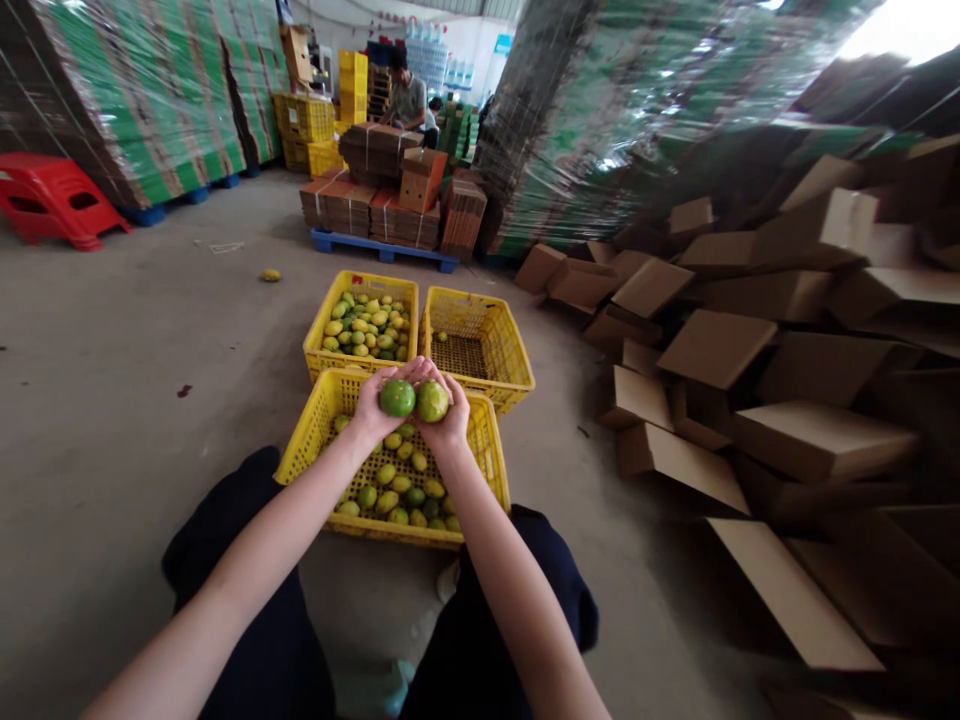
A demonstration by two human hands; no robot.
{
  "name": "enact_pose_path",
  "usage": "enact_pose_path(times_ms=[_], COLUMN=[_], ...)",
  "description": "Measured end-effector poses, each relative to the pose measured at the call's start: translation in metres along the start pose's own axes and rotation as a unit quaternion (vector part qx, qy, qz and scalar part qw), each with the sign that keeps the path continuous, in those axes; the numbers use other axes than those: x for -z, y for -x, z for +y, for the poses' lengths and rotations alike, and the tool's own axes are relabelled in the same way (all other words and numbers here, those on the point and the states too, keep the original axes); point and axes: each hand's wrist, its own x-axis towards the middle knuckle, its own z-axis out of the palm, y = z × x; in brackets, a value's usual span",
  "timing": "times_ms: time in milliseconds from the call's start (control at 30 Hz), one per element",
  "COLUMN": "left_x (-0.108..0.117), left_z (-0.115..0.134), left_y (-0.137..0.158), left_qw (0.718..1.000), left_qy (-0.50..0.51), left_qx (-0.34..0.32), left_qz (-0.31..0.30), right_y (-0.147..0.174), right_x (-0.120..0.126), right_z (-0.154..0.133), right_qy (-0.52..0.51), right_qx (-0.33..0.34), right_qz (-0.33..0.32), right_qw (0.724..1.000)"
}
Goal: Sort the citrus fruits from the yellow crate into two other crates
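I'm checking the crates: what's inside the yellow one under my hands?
Green and yellow fruits lie inside the near crate. Your left hand and right hand hide part of its interior; what lies there can't be seen.

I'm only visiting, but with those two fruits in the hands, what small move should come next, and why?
I'd probably roll them slightly. The left hand cradles a green citrus fruit and the right hand a yellow-green citrus fruit, side by side above the near yellow crate. Their undersides are hidden in the palms, so turning them should show more skin.
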Motion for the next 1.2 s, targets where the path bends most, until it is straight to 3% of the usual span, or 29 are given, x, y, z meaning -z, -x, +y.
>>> enact_pose_path(times_ms=[567,1067,1200], left_x=[0.007,0.006,0.005], left_z=[0.004,-0.001,0.005], left_y=[-0.005,0.003,0.010], left_qw=[1.000,0.996,0.997], left_qy=[0.003,0.073,0.061], left_qx=[-0.021,-0.052,-0.015], left_qz=[-0.020,0.024,0.040], right_y=[0.004,0.002,0.002], right_x=[-0.010,-0.003,-0.005], right_z=[-0.001,0.004,0.001], right_qy=[0.033,0.005,-0.005], right_qx=[-0.002,0.018,0.017], right_qz=[0.023,-0.042,-0.041], right_qw=[0.999,0.999,0.999])
